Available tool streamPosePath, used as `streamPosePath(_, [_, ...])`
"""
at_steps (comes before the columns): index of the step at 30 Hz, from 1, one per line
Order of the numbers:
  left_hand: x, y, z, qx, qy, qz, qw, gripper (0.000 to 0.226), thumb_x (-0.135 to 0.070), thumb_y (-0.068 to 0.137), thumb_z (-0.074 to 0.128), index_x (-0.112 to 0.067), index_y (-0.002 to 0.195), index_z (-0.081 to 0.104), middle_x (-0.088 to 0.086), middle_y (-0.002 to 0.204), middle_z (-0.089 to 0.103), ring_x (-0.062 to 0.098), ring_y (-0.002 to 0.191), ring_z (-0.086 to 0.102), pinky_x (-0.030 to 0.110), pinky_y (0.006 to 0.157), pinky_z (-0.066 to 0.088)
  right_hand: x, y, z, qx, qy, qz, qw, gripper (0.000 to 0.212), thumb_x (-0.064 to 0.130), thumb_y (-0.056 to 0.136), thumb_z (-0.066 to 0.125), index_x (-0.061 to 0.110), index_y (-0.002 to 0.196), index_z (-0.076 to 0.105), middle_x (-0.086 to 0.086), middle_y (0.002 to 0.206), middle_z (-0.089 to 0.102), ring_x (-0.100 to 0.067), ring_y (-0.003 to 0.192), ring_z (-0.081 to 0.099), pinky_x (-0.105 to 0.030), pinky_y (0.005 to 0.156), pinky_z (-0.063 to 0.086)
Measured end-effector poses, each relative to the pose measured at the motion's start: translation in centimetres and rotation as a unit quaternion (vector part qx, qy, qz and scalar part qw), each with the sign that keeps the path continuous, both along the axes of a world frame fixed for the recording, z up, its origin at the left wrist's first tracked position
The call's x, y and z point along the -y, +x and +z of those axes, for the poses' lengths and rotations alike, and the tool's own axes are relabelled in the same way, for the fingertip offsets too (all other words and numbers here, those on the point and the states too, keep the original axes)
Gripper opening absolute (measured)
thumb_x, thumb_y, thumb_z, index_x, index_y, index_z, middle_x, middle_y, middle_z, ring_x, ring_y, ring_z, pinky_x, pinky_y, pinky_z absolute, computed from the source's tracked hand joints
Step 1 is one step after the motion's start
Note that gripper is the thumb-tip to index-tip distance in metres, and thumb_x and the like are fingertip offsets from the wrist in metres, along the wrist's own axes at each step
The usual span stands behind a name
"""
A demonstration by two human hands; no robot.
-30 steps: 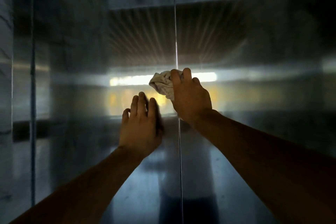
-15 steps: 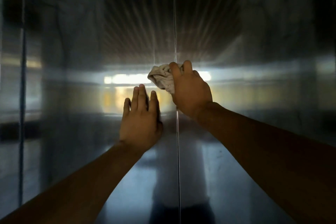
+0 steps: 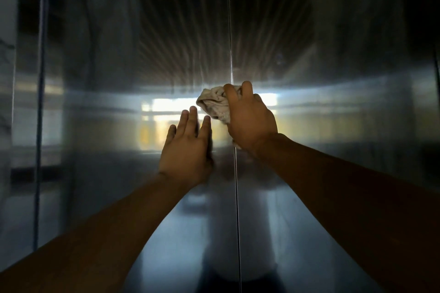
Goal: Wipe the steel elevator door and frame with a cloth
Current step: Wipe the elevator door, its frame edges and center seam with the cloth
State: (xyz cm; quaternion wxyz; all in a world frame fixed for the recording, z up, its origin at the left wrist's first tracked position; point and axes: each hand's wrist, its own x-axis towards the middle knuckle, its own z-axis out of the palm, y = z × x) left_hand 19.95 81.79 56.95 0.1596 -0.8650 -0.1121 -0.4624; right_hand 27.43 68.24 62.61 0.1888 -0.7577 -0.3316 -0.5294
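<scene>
The cloth (image 3: 214, 103) is bunched against the steel door (image 3: 333, 126), right at the centre seam (image 3: 234, 185), most of it lying just left of that line. The right hand (image 3: 250, 121) is clenched around it, fingers curled over its top, pressing it to the metal. The left hand (image 3: 188, 147) lies flat and released on the left panel, just below and beside the cloth, fingers spread upward. Bare steel stretches wide on both sides, above and below. The frame (image 3: 39, 102) edge stands far left, well apart from both hands.
</scene>
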Motion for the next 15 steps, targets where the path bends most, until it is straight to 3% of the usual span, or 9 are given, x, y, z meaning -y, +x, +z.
streamPosePath(8, [0.0, 0.3, -6.3, 0.015, 0.023, 0.017, 0.999, 0.107, -0.039, 0.069, 0.079, -0.017, 0.154, 0.018, 0.019, 0.163, 0.009, 0.038, 0.151, 0.006, 0.051, 0.116, 0.028, -0.3, 0.3, -7.5, 0.012, 0.001, 0.013, 1.000, 0.075, 0.012, 0.076, 0.070, 0.023, 0.141, 0.034, -0.010, 0.131, 0.036, -0.030, 0.102, 0.054, -0.040, 0.077, 0.052])
streamPosePath(15, [-0.6, 0.1, -12.3, -0.001, 0.024, 0.013, 1.000, 0.109, -0.040, 0.075, 0.073, -0.028, 0.157, 0.003, 0.017, 0.164, -0.012, 0.035, 0.152, -0.008, 0.051, 0.121, 0.015, -0.6, 0.6, -11.0, 0.009, 0.018, 0.020, 1.000, 0.081, 0.016, 0.075, 0.078, 0.024, 0.142, 0.033, -0.011, 0.136, 0.036, -0.031, 0.110, 0.054, -0.041, 0.087, 0.054])
